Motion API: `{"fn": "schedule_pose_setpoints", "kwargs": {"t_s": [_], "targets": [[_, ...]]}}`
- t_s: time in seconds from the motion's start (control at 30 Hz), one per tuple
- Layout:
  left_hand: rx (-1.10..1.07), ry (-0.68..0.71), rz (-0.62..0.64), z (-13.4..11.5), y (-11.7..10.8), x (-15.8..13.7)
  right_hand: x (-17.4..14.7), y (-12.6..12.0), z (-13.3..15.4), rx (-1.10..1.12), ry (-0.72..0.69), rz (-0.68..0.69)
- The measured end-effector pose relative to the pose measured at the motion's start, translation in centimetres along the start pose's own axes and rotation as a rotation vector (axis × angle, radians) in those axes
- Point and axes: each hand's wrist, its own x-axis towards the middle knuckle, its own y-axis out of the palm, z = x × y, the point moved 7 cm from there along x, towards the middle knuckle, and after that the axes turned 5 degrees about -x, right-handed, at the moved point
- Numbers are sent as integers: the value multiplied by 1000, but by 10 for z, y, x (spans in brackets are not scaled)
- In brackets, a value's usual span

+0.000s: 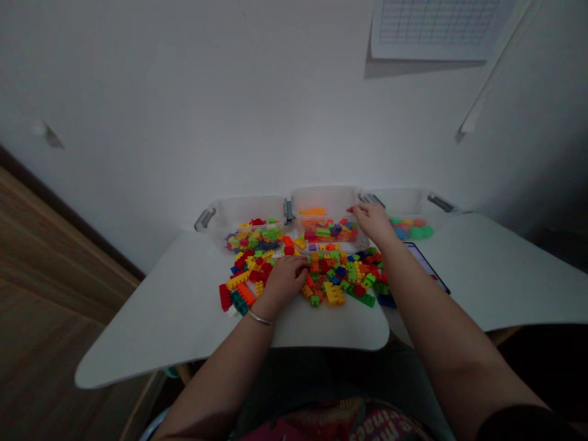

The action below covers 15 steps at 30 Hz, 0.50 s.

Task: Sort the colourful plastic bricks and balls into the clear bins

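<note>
A heap of toy building bricks [334,293] in red, yellow, green, orange and blue covers the middle of the white table. My left hand [287,278] rests on the heap's left part with curled fingers; whatever is under the fingertips is hidden. Over the right rim of the middle clear plastic box [326,195], my right hand [373,222] reaches leftward. Its fingers are stretched out, and I see nothing held in them. Inside that box lie mixed bricks [324,233] and a long orange piece [312,212].
To the left stands a clear box [248,205] with colourful pieces. Another clear box [407,197] on the right holds round coloured pieces [420,232]. A phone or tablet [427,266] lies beside my right forearm. The wall rises behind the white table [165,306].
</note>
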Motion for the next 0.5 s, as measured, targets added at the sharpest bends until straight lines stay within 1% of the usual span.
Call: {"fn": "schedule_pose_setpoints", "kwargs": {"t_s": [0.07, 0.17, 0.2, 0.23, 0.27, 0.33, 0.4, 0.5], "targets": [[-1, 1, -1, 0, 1, 0, -4, -16, 5, 91, 15, -106], [2, 0, -4, -1, 3, 1, -21, -42, 18, 251, -42, -325], [3, -3, -5, -2, 4, 1, -27, -45, 21, 315, -53, -358], [4, -8, -5, -2, 4, 2, -34, -45, 23, 377, -52, -360], [5, -12, -5, -3, 4, 2, -40, -42, 25, 427, -43, -333], [7, -14, -3, -5, 4, 3, -50, -28, 30, 444, -35, -224], [7, -6, -2, -8, 4, 5, -60, -10, 37, 337, -65, -84], [5, 2, -6, -10, 4, 7, -74, 18, 45, 95, -153, 93]]}}
